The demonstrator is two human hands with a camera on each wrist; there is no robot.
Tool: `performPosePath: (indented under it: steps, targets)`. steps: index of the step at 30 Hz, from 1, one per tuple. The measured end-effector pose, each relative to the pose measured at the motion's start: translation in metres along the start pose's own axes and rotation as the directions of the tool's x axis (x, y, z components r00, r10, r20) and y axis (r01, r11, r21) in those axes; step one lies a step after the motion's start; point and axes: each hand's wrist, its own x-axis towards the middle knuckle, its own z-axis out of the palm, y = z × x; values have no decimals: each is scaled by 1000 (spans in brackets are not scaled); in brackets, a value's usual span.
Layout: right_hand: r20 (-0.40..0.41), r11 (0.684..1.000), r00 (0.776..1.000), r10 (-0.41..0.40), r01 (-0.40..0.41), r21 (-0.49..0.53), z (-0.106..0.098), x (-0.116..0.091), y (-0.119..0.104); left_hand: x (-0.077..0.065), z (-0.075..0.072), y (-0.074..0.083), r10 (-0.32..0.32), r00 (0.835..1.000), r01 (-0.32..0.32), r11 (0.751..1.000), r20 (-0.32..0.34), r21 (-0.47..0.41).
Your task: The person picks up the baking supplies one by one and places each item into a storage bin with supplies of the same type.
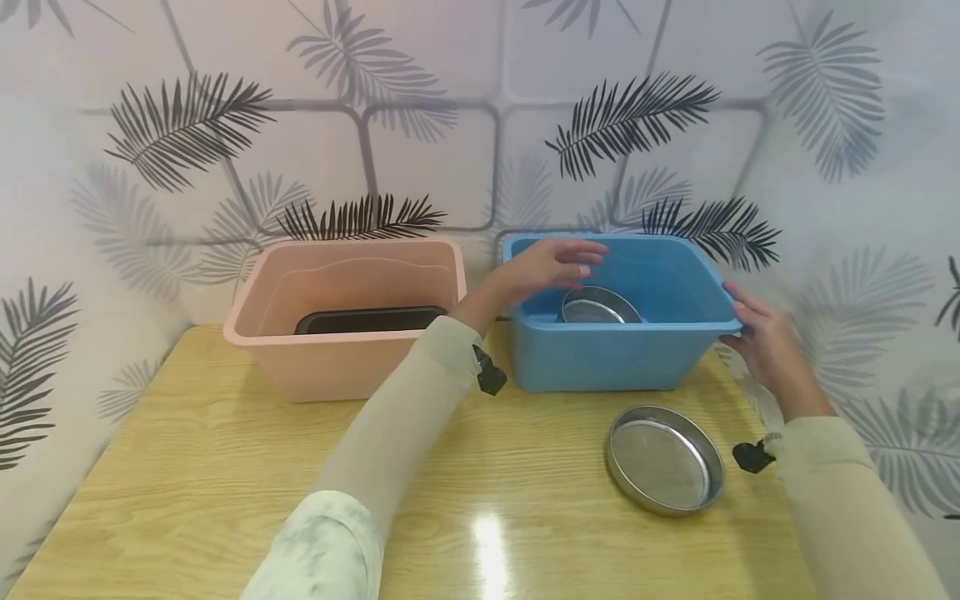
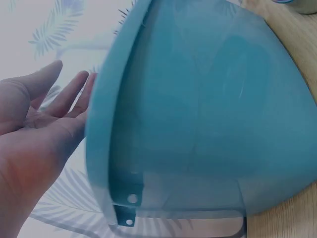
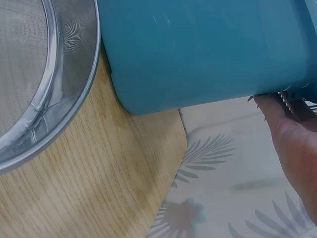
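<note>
My left hand [image 1: 546, 268] hovers over the left end of a blue plastic bin [image 1: 600, 358], its fingers loosely extended with nothing between them. In the left wrist view that hand [image 2: 47, 111] is beside the bin's rim. At the bin's right end my right hand [image 1: 768, 346] grips the rim, thumb on top and fingers underneath. A round metal sieve [image 1: 600, 307] lies inside the bin, its lower part hidden by the front wall. Another round sieve [image 1: 663, 462] with fine mesh rests on the table in front of the bin, near my right forearm.
A pink plastic bin [image 1: 322, 362] stands left of the blue one, with a black, dark-rimmed item [image 1: 367, 320] partly visible inside. Both bins stand at the back of the wood-grain table [image 1: 187, 483], against a leaf-patterned wall covering [image 1: 465, 50].
</note>
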Motion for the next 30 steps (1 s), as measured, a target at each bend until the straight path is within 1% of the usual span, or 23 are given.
performPosePath:
  steps: [4, 7, 10, 13, 18, 25, 27, 30]
  targets:
    - [17, 1000, 1000, -13, 13, 5, -1, 1, 2, -17, 3, 6, 41, 998, -41, 999, 44, 7]
    - [35, 1000, 999, -25, 25, -5, -4, 0, 3, -29, 8, 9, 53, 996, -56, 997, 66, 45]
    - [35, 999, 999, -26, 27, -32, -4, 0, 3, -41, 16, 10, 55, 996, -61, 995, 72, 77]
    - [28, 998, 999, -22, 23, -50, -4, 0, 3, -52, 25, 9, 53, 996, -58, 996, 65, 66]
    - [38, 1000, 999, -28, 29, -13, -4, 0, 3, -67, 42, 3, 48, 998, -50, 998, 44, 43]
    - [48, 999, 998, -40, 39, 20, -6, -3, 3, -81, 63, -8, 35, 999, -37, 997, 33, 65]
    - [47, 999, 998, -37, 37, 4, -5, -3, 2, -85, 69, -13, 39, 999, -41, 998, 38, 49]
    - [42, 999, 999, -31, 31, -14, -3, -2, 1, -90, 80, -18, 54, 998, -57, 996, 45, 75]
